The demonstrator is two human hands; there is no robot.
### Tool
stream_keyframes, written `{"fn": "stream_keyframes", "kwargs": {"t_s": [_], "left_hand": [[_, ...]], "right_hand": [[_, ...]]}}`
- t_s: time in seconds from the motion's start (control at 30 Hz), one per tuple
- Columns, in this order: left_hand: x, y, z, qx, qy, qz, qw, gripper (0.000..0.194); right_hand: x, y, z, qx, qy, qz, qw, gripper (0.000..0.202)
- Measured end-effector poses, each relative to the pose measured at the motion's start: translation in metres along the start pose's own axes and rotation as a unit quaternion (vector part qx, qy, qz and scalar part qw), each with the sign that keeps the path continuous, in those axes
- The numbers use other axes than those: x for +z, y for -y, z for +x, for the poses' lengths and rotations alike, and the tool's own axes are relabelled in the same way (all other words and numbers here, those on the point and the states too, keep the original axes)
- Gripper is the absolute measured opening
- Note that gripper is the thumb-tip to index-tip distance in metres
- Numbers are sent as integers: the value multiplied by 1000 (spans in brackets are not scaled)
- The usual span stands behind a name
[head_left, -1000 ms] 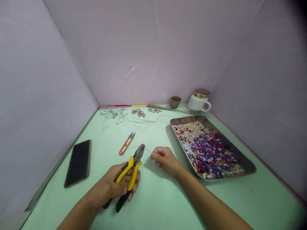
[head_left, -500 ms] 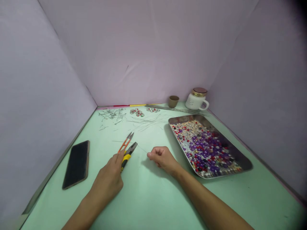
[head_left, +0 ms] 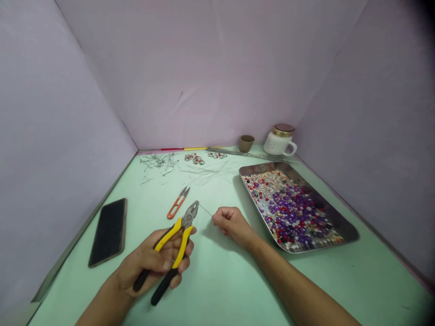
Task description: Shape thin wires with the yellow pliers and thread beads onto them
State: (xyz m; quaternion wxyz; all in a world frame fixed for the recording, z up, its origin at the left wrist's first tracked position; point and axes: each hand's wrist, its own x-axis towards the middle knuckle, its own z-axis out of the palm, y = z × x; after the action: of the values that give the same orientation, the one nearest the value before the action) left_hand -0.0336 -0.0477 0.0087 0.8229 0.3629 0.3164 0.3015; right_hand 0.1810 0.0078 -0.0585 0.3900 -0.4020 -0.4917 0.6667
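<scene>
Yellow-and-black pliers point(head_left: 182, 248) lie in my left hand point(head_left: 163, 260), palm turned up and fingers wrapped round the handles. Their jaws point away from me, at the end of a thin wire point(head_left: 205, 210). My right hand point(head_left: 231, 225), to the right, pinches the other end of this wire between thumb and forefinger. Just beyond the pliers, orange-handled thread snips point(head_left: 177, 203) rest on the green table point(head_left: 210, 280).
A metal tray point(head_left: 261, 217) of mixed beads stands right of my right hand. A phone point(head_left: 108, 232) lies at left. Behind are wire scraps point(head_left: 159, 162), beaded pieces point(head_left: 194, 158), long wires point(head_left: 251, 155), a small brown cup point(head_left: 246, 143) and a lidded white mug point(head_left: 278, 141).
My left hand has rolled palm up and moved nearer me, and the pliers' handles are now spread and visible. The wire left of the jaws no longer shows. My right hand has barely moved.
</scene>
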Motion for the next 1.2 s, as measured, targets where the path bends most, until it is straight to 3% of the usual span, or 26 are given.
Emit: {"fn": "stream_keyframes", "kwargs": {"t_s": [0.1,0.17,0.23,0.3,0.37,0.43,0.47,0.5,0.57,0.67,0.77,0.83,0.93,1.03,1.1,1.13,1.2], "left_hand": [[-4,1,2,-9,-23,24,999,54],[-5,-1,4,-7,-87,180,980,46],[-6,-1,6,14,-173,391,904,44],[-6,2,10,38,-247,559,790,55],[-6,9,14,31,-291,659,693,69],[-7,14,17,11,-316,713,626,76],[-7,15,18,11,-323,723,610,77],[-8,15,18,20,-323,722,612,76],[-9,11,16,44,-308,683,660,70],[-10,-2,8,23,-262,539,800,51],[-9,-10,0,8,-165,284,945,46],[-9,-9,-4,29,-81,108,990,54],[-9,-6,-6,30,3,-39,999,60],[-11,-8,-5,33,-14,-14,999,60],[-13,-10,-4,32,-78,116,990,53],[-14,-11,-3,30,-124,214,969,49],[-17,-9,1,34,-222,430,875,46]], "right_hand": [[-1,-1,0,-4,-2,-12,1000,30],[0,-2,1,1,-7,-24,1000,30],[1,-1,1,6,-12,-33,999,30],[2,0,1,7,-15,-42,999,30],[3,0,1,6,-19,-56,998,31],[4,-2,2,3,-21,-63,998,31],[3,-2,2,0,-22,-61,998,31],[3,-3,2,-4,-20,-55,998,30],[2,-4,2,-13,-8,-36,999,30],[0,-3,1,-19,21,-20,999,29],[0,-1,0,-17,27,-22,999,29],[-1,-1,0,-17,23,-21,999,28],[-3,-4,0,-19,24,-16,999,28],[-4,-5,0,-17,30,-17,999,30],[-4,-4,0,-13,28,-26,999,32],[-3,-3,0,-10,24,-33,999,32],[-2,-1,0,-3,14,-46,999,32]]}}
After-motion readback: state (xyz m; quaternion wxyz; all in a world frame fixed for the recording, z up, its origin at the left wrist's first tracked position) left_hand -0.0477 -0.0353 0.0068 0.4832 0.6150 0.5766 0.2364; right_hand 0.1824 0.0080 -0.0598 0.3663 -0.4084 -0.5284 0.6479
